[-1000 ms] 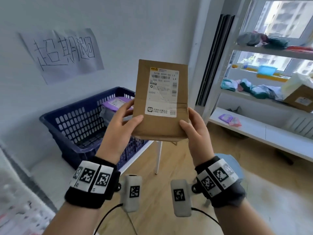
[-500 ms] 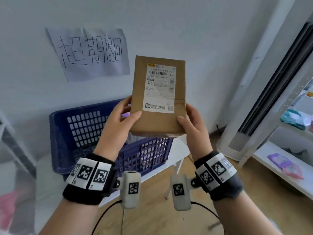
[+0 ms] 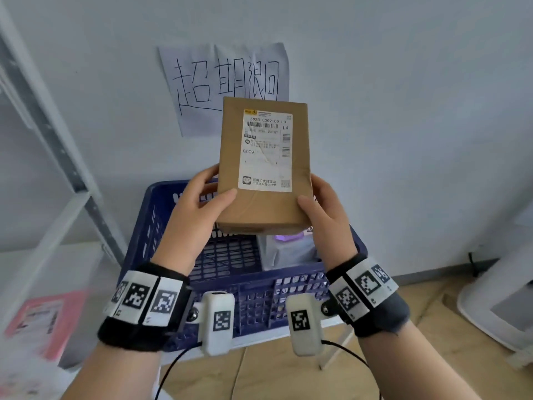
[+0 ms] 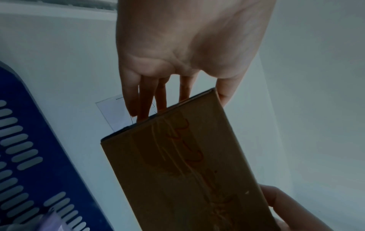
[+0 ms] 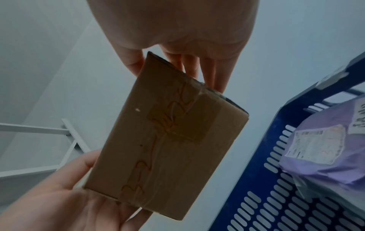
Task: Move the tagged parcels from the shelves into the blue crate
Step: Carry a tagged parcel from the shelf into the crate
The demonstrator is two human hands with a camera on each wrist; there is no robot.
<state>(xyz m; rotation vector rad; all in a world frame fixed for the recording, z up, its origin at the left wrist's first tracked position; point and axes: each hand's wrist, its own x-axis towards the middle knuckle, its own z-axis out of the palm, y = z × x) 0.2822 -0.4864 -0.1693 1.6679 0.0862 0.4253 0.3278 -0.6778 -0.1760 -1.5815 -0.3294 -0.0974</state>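
Hands, left (image 3: 199, 203) and right (image 3: 323, 215), clasp the box (image 3: 264, 168); best lowered level into the crate (image 3: 230, 255), beside the purple parcel (image 5: 324, 148).

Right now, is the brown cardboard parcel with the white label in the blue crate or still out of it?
Out. Both the left hand and right hand hold the brown cardboard parcel above the blue plastic crate.

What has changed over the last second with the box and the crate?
The view has swung left, off the window shelves: the blue crate now sits straight ahead, under the cardboard box. Nothing was taken or let go. The left hand and right hand still hold the box upright, label toward the camera. The purple parcel stays in the crate.
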